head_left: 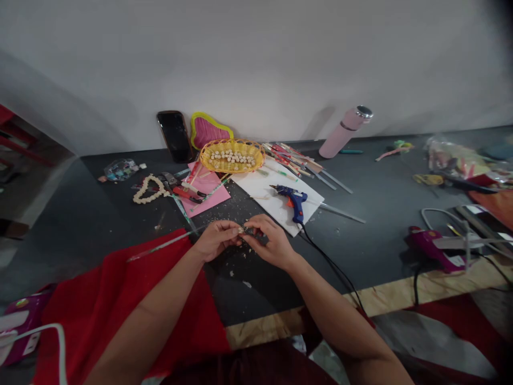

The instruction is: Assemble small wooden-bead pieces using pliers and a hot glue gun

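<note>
My left hand (218, 238) is closed in a pinch on a small pale bead-like piece (241, 230). My right hand (270, 239) meets it from the other side, its fingertips pinched close to the piece; what they grip is too small to make out. Pale crumbs (242, 252) are scattered on the dark table below both hands. Beyond them, a blue hot glue gun (294, 201) lies on white paper (260, 191). Similar pale pieces (232, 156) fill part of a yellow woven basket (208, 167). A heart-shaped ring of pale pieces (140, 199) lies to the left.
Red-handled pliers (186, 194) rest by pink paper (216, 199). A phone (175, 136) leans on the wall, and a pink bottle (342, 133) leans at the back right. Glue sticks (336, 183) lie behind the glue gun. Red cloth (160, 278) covers the front left; the gun's cord (332, 262) crosses the front edge.
</note>
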Motion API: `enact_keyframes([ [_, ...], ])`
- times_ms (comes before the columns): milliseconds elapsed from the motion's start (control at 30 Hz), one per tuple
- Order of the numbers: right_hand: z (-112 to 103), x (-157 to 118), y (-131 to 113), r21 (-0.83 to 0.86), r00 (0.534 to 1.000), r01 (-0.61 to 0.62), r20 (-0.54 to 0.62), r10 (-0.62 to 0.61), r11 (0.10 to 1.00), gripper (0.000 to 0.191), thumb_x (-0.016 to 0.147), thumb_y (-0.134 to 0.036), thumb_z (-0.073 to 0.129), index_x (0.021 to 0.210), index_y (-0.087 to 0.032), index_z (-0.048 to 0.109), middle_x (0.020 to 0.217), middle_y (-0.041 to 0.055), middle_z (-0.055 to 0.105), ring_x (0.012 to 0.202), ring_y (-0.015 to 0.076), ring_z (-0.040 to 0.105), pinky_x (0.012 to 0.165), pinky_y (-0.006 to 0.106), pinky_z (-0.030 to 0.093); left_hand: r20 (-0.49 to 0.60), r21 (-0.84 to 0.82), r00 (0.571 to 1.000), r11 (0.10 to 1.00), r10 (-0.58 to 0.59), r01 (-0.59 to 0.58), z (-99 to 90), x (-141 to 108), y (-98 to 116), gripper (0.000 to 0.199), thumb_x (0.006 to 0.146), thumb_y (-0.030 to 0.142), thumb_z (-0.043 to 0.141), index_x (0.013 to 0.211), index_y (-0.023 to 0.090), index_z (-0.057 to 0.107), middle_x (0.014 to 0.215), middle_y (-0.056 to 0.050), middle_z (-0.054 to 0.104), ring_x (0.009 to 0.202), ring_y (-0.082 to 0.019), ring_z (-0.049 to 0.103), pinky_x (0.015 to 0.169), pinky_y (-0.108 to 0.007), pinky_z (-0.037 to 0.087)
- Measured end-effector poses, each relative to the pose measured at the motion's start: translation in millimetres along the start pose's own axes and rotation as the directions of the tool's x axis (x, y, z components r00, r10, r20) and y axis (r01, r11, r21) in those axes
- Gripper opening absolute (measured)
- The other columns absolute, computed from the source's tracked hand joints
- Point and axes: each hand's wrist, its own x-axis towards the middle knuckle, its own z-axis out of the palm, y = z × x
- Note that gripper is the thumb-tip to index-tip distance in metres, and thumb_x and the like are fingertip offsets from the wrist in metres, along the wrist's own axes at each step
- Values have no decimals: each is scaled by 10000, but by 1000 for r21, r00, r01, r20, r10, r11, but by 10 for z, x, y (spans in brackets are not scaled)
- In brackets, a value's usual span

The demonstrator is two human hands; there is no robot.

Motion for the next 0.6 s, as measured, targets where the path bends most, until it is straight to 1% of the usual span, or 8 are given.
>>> enact_keyframes([
  [67, 29, -3, 16, -23, 1000, 6, 21, -5, 1000, 214, 811, -211, 584, 1024, -214, 567, 968, 92, 587, 920, 193, 565, 753, 334, 512, 8, 1, 1000, 1000, -7, 7, -4, -4, -4, 201, 663, 256, 742, 777, 103, 678, 701, -40, 655, 598, -109, 613, 632, -228, 485],
  [133, 56, -14, 42, -35, 999, -9, 33, 10, 999, 190, 821, -215, 574, 1012, -220, 576, 977, 92, 587, 961, 199, 557, 793, 351, 507, 19, 2, 1000, 1000, -8, 8, -7, -6, -10, 190, 674, 250, 733, 781, 103, 679, 709, -41, 657, 609, -110, 617, 644, -229, 488],
  [267, 67, -37, 92, -57, 998, -22, 53, 25, 998, 164, 834, -208, 550, 994, -224, 583, 985, 87, 584, 959, 188, 561, 812, 344, 506, 37, 15, 999, 1000, -6, 6, -5, -2, -20, 169, 692, 243, 720, 786, 107, 684, 716, -39, 656, 616, -107, 615, 643, -227, 483],
  [433, -4, -14, 110, -192, 999, 32, 34, -26, 981, 159, 809, -182, 556, 963, -219, 576, 949, 69, 595, 928, 186, 552, 840, 356, 480, -7, 16, 999, 999, 43, -43, 16, 10, -14, 199, 683, 247, 726, 837, 125, 689, 752, -35, 664, 601, -94, 600, 630, -227, 480],
  [500, -28, 6, 98, -246, 998, 56, 37, -48, 968, 148, 798, -169, 557, 939, -213, 572, 928, 64, 599, 909, 186, 551, 822, 351, 479, -11, 25, 999, 999, 43, -42, 23, 10, -8, 213, 681, 247, 728, 845, 116, 691, 781, -48, 673, 613, -97, 599, 639, -232, 485],
  [600, -37, 26, 71, -273, 996, 87, 33, -81, 958, 134, 794, -162, 554, 919, -208, 565, 908, 62, 600, 877, 178, 553, 793, 333, 483, 3, 34, 1000, 999, 29, -29, 23, 6, -9, 231, 678, 243, 730, 854, 98, 695, 748, -50, 673, 617, -101, 597, 653, -236, 489],
])
